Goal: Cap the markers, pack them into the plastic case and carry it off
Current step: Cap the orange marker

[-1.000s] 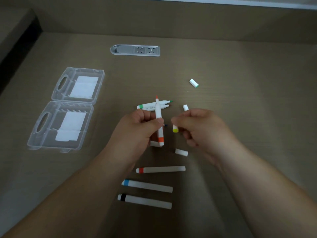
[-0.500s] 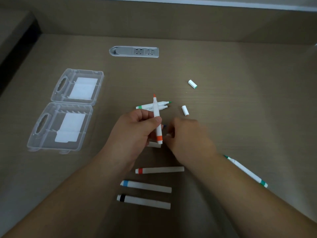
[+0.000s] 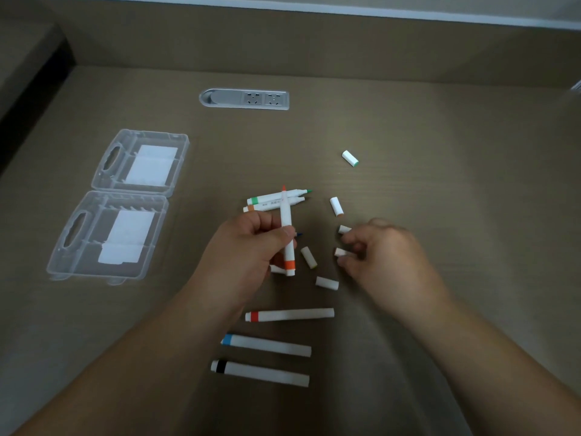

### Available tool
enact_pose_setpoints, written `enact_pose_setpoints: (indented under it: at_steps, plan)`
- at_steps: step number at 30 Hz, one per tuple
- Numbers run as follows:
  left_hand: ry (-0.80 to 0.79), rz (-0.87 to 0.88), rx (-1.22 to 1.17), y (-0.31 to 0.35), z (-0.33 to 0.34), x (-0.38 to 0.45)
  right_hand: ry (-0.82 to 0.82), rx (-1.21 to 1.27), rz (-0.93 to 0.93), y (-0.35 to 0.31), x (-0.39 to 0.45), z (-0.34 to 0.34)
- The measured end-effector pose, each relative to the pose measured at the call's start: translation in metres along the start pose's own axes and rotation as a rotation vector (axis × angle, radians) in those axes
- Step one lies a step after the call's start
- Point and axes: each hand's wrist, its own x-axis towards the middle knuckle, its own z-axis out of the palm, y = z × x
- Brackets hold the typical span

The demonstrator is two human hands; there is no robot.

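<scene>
My left hand (image 3: 248,247) grips an uncapped orange marker (image 3: 286,228) upright, tip pointing away from me. My right hand (image 3: 383,256), blurred, is to its right with fingers curled, pinching a white cap (image 3: 341,252); another cap (image 3: 344,229) sits at its fingertip. Loose caps (image 3: 308,257) (image 3: 327,283) (image 3: 336,206) (image 3: 350,158) lie on the table. Two uncapped markers (image 3: 276,198) lie behind the left hand. Capped red (image 3: 289,315), blue (image 3: 267,344) and black (image 3: 261,372) markers lie near me. The clear plastic case (image 3: 85,240) lies open at the left.
A grey power socket strip (image 3: 245,99) is set into the brown table (image 3: 440,184) at the back. A raised ledge runs along the far edge and a dark gap lies at the far left. A blue marker tip (image 3: 300,235) peeks out behind my left hand.
My right hand laid down the yellow-ended cap, dipped beside the orange marker, then moved right with a white cap. A green marker seen at the right is now under my right forearm.
</scene>
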Motion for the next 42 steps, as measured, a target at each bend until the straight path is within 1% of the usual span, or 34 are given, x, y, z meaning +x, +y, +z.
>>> enact_pose_setpoints:
  at_steps: [3,5,6,8,11,13,15,18,21,23,25,27,29,31,33,35,39,42]
  plan:
    - [0.001,-0.011,0.02,-0.002,0.002,-0.002,-0.035,-0.084,-0.045,0.004,-0.001,0.009]
    - [-0.006,-0.013,0.026,-0.004,0.003,-0.003,-0.023,-0.095,-0.065,0.005,-0.002,0.012]
    - [-0.012,-0.016,0.028,-0.005,0.004,-0.004,-0.003,-0.047,-0.071,0.005,-0.003,0.012]
    - [-0.021,-0.027,0.03,-0.005,0.006,-0.005,0.012,0.2,-0.055,0.002,-0.009,0.009]
    - [-0.019,-0.024,0.028,-0.003,0.008,-0.005,-0.085,0.65,-0.005,-0.008,-0.021,0.002]
    - [-0.011,-0.01,0.018,-0.001,0.01,-0.005,-0.111,0.803,0.001,-0.012,-0.027,0.0]
    - [-0.007,0.006,0.019,0.001,0.011,-0.004,-0.125,0.861,0.006,-0.014,-0.03,-0.001]
    - [-0.013,0.017,0.03,0.003,0.011,-0.005,-0.137,0.868,0.001,-0.014,-0.031,-0.001]
    - [-0.053,0.017,0.085,0.001,0.008,-0.008,-0.07,0.843,0.005,-0.01,-0.027,-0.003]
    - [-0.08,0.009,0.139,-0.002,0.006,-0.009,-0.017,0.872,0.003,-0.008,-0.024,-0.008]
    - [-0.101,0.001,0.14,-0.003,0.005,-0.011,0.004,0.942,0.016,-0.008,-0.021,-0.014]
    - [-0.121,0.018,0.169,-0.004,0.006,-0.013,0.036,1.019,0.073,-0.01,-0.016,-0.019]
    - [-0.138,0.046,0.226,-0.006,0.006,-0.016,0.07,1.195,0.157,-0.015,-0.011,-0.02]
    - [-0.157,0.083,0.293,-0.007,0.007,-0.019,0.082,1.342,0.192,-0.02,-0.007,-0.02]
    - [-0.169,0.116,0.369,-0.008,0.009,-0.022,0.09,1.362,0.167,-0.024,-0.006,-0.019]
    - [-0.181,0.134,0.421,-0.007,0.01,-0.024,0.088,1.306,0.128,-0.026,-0.006,-0.019]
    - [-0.168,0.151,0.413,-0.006,0.009,-0.024,0.038,1.141,0.034,-0.029,-0.01,-0.019]
    - [-0.167,0.166,0.439,-0.004,0.009,-0.024,0.027,1.101,0.028,-0.032,-0.015,-0.014]
